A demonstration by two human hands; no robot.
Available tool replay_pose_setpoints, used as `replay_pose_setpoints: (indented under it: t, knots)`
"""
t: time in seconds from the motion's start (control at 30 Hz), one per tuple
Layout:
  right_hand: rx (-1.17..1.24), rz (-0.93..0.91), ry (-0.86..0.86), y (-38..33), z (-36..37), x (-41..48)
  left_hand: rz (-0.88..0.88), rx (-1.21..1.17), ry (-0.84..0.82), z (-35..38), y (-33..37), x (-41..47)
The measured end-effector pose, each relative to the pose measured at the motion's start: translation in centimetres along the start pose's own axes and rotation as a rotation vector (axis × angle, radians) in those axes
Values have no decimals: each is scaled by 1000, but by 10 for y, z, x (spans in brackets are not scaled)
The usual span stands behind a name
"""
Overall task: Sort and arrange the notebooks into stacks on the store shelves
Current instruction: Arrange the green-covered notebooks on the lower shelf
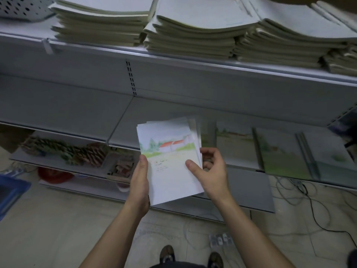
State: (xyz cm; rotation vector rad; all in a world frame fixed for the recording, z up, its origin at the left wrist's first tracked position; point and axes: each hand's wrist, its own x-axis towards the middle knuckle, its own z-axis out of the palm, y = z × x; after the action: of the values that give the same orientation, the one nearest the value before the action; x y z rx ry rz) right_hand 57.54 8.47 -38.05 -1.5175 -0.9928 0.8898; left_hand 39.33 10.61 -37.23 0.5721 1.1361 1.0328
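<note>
Several thin paper notebooks with white covers and a watercolour red-roofed house (170,163) sit fanned in your two hands, held in the air just in front of the grey metal shelf board (154,113), over its front edge. Your left hand (140,180) grips the bundle's lower left edge, with the thumb on the top cover and the fingers curled underneath. Your right hand (210,171) pinches the right edge, thumb pressed on the cover and fingers curled behind. Judging by the slim backs and soft covers, the bundle is light but floppy. The smooth covers will likely slide over one another, and the upper corners are splayed. Take hold along the long edges with a thumb flat on top rather than by a corner. Square the edges against the shelf board before you set the bundle down, or the fan may spill. More notebooks with green landscape covers (280,151) lie flat on that shelf board to the right of your hands, some overlapping; matching covers probably belong there. Tall stacks of pale cream-edged notebooks (193,39) rest on the tier above the shelf board, their edges bowed, which suggests such soft books sag when piled high. Brown pine cones (77,151) lie on the tier below it, to the left.
</note>
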Motion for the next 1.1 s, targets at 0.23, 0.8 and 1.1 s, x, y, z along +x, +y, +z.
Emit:
replay_pose_setpoints:
  t: [0.23, 0.8, 1.1]
  knots:
    - [-26, 40, 78, 4, -50, 0, 34, 118, 29, 30, -28, 8]
    - [-154, 226, 346, 13, -169, 105, 215, 226, 84, 54, -45, 9]
    - [-588, 258, 281, 52, -151, 140, 231, 146, 91, 74, -48, -2]
